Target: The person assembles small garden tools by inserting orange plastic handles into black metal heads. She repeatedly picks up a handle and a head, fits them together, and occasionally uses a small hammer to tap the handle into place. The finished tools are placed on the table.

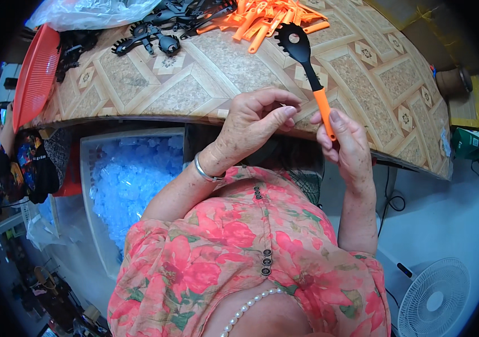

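Pasta server (313, 82), black-headed, is over the near edge of the table (217, 73), its orange handle (323, 109) gripped by the right hand (348, 137). Just left, the left hand (257, 119) curls narrowly; whether it holds anything cannot be told.

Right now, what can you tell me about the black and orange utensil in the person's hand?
The utensil looks like a plastic pasta server: black head with toothed rim and round hole, narrow black neck, bright orange handle. The right hand grips the handle's lower end. It appears held over the near part of the table, head pointing away from the person. The left hand is close, not visibly touching it.
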The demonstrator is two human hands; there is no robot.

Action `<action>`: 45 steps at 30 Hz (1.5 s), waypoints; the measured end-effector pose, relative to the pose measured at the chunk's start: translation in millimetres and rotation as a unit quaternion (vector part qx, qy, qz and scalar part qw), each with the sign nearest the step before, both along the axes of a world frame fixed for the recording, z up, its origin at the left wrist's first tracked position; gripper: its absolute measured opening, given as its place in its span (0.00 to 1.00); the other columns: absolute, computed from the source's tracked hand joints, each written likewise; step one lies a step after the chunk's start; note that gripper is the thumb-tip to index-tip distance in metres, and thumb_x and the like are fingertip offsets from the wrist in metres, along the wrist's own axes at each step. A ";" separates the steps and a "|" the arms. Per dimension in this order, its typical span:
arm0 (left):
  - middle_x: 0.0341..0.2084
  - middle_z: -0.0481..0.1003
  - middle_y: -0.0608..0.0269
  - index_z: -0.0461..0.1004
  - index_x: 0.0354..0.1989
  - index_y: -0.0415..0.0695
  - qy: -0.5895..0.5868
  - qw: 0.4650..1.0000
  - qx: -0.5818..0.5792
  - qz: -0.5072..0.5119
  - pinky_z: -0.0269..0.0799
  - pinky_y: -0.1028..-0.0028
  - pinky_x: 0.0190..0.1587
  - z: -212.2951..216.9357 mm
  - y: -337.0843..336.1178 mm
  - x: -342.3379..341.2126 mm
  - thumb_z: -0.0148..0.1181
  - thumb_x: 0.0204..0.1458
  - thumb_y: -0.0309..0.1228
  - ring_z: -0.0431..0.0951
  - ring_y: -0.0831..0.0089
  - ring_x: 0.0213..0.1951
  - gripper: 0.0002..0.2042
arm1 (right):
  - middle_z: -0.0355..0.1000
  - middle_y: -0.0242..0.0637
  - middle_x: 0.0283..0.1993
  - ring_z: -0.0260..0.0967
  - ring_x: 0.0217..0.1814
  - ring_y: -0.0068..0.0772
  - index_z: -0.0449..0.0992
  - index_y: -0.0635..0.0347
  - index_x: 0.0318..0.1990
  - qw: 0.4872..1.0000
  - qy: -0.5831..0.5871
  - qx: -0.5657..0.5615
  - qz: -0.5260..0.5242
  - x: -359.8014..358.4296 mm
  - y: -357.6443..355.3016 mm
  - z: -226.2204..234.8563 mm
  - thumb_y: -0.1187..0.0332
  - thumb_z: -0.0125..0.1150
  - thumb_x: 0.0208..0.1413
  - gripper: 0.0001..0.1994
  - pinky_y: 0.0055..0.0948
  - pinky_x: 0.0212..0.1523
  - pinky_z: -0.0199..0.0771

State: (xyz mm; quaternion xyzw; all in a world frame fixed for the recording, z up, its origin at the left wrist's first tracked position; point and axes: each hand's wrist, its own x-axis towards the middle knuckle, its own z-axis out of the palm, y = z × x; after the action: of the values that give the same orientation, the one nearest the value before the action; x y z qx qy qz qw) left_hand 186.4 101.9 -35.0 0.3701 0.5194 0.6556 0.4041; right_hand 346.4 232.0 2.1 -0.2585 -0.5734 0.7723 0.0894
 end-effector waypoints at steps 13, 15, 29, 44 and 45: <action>0.26 0.76 0.64 0.74 0.39 0.39 -0.294 0.956 0.019 -0.005 0.73 0.78 0.31 15.6 -3.4 8.8 0.58 0.54 0.28 0.76 0.77 0.24 0.07 | 0.68 0.27 0.25 0.60 0.20 0.13 0.72 0.66 0.49 0.977 0.011 0.213 -0.003 -23.0 -37.9 -12.4 0.64 0.42 0.66 0.16 0.16 0.21 0.62; 0.29 0.76 0.67 0.74 0.40 0.41 -0.285 0.958 0.004 -0.019 0.73 0.79 0.34 12.0 1.1 8.3 0.58 0.54 0.27 0.76 0.80 0.30 0.07 | 0.70 0.30 0.30 0.64 0.24 0.16 0.73 0.66 0.50 0.954 -0.027 0.296 -0.035 -18.5 -35.6 -11.0 0.68 0.48 0.62 0.14 0.17 0.25 0.65; 0.32 0.73 0.61 0.62 0.61 0.44 -0.233 0.953 0.080 -0.177 0.75 0.78 0.28 14.0 -7.7 21.5 0.49 0.60 0.34 0.76 0.77 0.25 0.21 | 0.63 0.43 0.51 0.67 0.40 0.26 0.70 0.71 0.44 0.981 0.195 0.018 0.000 -20.8 -19.8 -14.5 0.59 0.53 0.60 0.19 0.22 0.35 0.71; 0.37 0.72 0.48 0.67 0.46 0.37 0.246 0.961 0.116 0.044 0.67 0.64 0.45 23.3 -17.3 22.6 0.42 0.62 0.35 0.73 0.53 0.42 0.15 | 0.70 0.41 0.47 0.66 0.52 0.31 0.71 0.68 0.48 0.974 0.141 0.172 -0.051 -31.5 -30.2 -18.8 0.58 0.46 0.64 0.20 0.30 0.55 0.64; 0.37 0.72 0.49 0.66 0.46 0.37 0.243 0.961 0.122 0.047 0.68 0.64 0.45 20.5 -17.4 22.9 0.41 0.62 0.36 0.73 0.53 0.41 0.15 | 0.70 0.41 0.48 0.66 0.54 0.31 0.71 0.68 0.49 0.975 0.134 0.172 -0.049 -32.8 -31.3 -17.1 0.57 0.46 0.64 0.20 0.31 0.56 0.64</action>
State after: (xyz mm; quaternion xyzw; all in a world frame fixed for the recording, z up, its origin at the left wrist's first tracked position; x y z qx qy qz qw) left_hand 209.3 84.5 -14.6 0.5403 0.5346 0.6226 0.1862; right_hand 313.5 200.7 -15.0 -0.1615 -0.6668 0.6847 0.2460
